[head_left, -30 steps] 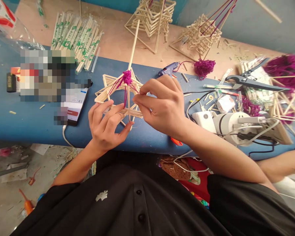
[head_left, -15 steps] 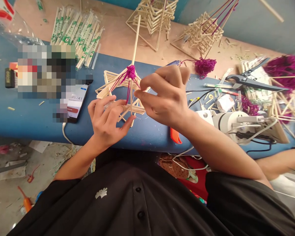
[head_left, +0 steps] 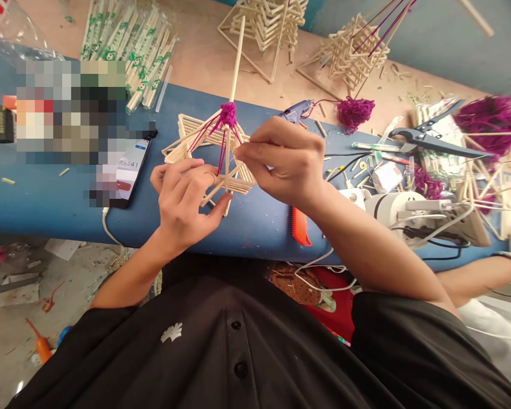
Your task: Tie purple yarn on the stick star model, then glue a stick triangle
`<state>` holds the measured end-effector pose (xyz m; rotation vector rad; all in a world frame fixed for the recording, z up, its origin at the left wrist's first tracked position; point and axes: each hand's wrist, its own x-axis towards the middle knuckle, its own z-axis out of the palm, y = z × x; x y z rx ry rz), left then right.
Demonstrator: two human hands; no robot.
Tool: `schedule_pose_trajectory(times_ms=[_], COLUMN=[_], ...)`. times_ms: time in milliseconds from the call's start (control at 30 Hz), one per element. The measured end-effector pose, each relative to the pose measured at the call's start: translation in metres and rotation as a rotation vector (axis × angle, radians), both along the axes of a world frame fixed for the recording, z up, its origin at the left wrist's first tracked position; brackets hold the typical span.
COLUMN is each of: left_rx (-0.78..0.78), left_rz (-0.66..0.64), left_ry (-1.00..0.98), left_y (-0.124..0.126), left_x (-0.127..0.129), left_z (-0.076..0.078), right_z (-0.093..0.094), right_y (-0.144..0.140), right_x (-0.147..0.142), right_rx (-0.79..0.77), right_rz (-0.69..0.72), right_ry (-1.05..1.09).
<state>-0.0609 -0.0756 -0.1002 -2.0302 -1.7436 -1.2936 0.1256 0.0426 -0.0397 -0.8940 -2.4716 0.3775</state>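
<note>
Bright, even daylight fills the scene — no harsh glare, only soft shadows under the hands on the blue table [head_left: 46, 193]. The centre is sharp. The far right edge smears: the purple yarn [head_left: 491, 122] there is blurred. Wide-angle distortion bends the table's edge, and 1 pixelated block [head_left: 70, 108] masks part of the upper left.

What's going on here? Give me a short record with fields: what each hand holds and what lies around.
left hand: left hand grips the lower sticks of the stick frame
right hand: right hand pinches a strand of purple yarn beside the upright stick
surface: blue table
nearby left: phone, wrapped chopsticks
nearby right: glue gun, yarn clump, scissors, orange comb
behind: finished stick frames
</note>
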Motion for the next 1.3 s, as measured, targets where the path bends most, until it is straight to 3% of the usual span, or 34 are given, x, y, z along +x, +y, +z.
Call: schedule_pose_trajectory(times_ms=[100, 400, 667, 1033, 1300], left_rx=[0.07, -0.167, -0.156, -0.109, -0.186], left_rz=[-0.019, -0.024, 0.019, 0.054, 0.009], left_ry=[0.011, 0.038, 0.051, 0.102, 0.004], left_y=[-0.002, -0.015, -0.013, -0.011, -0.013], left_x=[0.003, 0.021, 0.031, 0.033, 0.032], left_z=[0.005, 0.014, 0.011, 0.01, 0.01], right_z=[0.0, 0.01, 0.014, 0.021, 0.014], right_y=[0.001, 0.005, 0.001, -0.009, -0.003], right_x=[0.0, 0.003, 0.002, -0.005, -0.005], right_rx=[-0.065, -0.201, -0.235, -0.143, -0.001], right_rz=[-0.021, -0.015, -0.038, -0.09, 0.007], right_ry=[0.079, 0.092, 0.041, -0.073, -0.122])
